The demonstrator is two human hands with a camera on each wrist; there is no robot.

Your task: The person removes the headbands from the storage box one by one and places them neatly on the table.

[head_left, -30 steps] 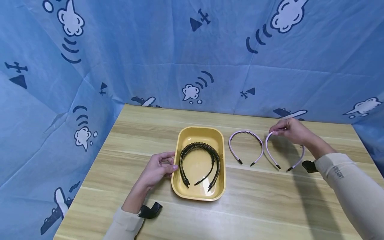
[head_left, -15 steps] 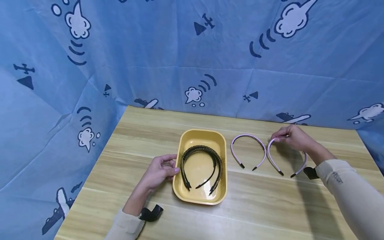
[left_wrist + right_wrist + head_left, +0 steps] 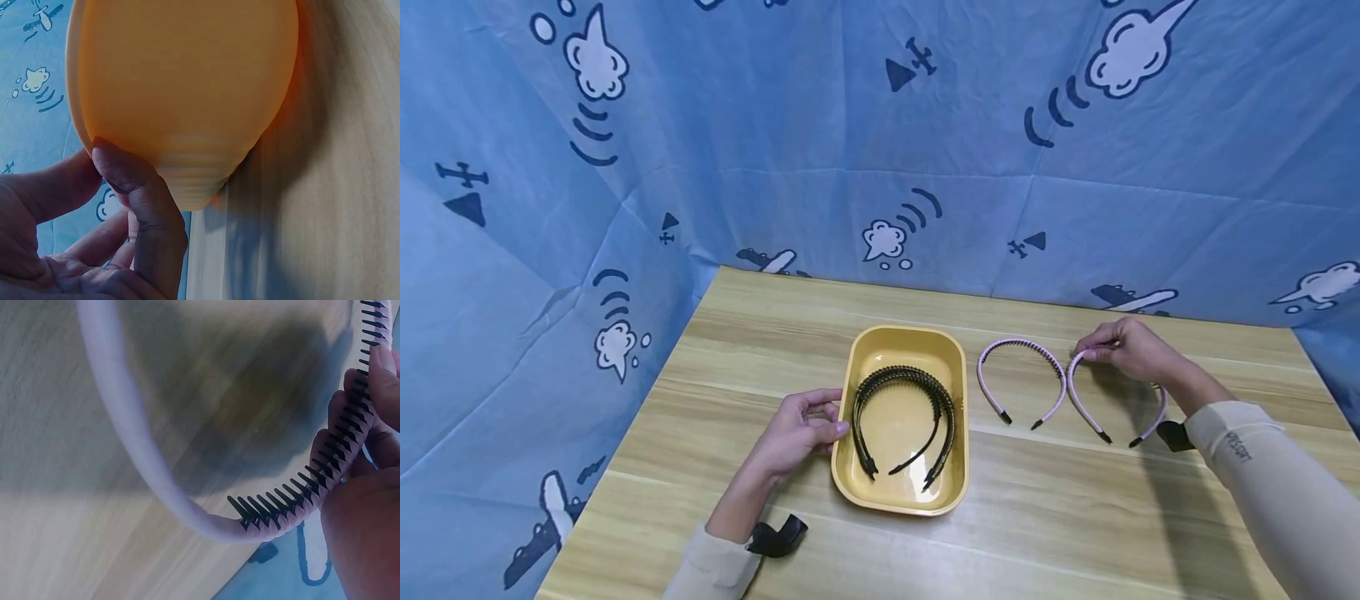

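Note:
My left hand [image 3: 801,429] grips the left rim of a yellow plastic tray [image 3: 898,442], thumb on the rim. In the left wrist view the thumb and a finger pinch the edge of the tray [image 3: 187,81]. Several black toothed headbands [image 3: 901,372] lie overlapped inside it. At the right, my right hand [image 3: 1123,346] pinches the top of a light pink headband [image 3: 127,419] with dark comb teeth. This band's right side is partly hidden by the hand in the head view. A second pink headband [image 3: 1018,342] lies between it and the tray.
The wood-grain table [image 3: 1045,517] runs back to a blue patterned cloth [image 3: 775,108] hanging behind and at the left. Dark straps [image 3: 778,536] sit at both wrists. The right arm casts a shadow over the table.
The head view has shifted slightly, so everything appears a little lower. Both hands keep their holds on the tray and the pink headband, with no clear movement.

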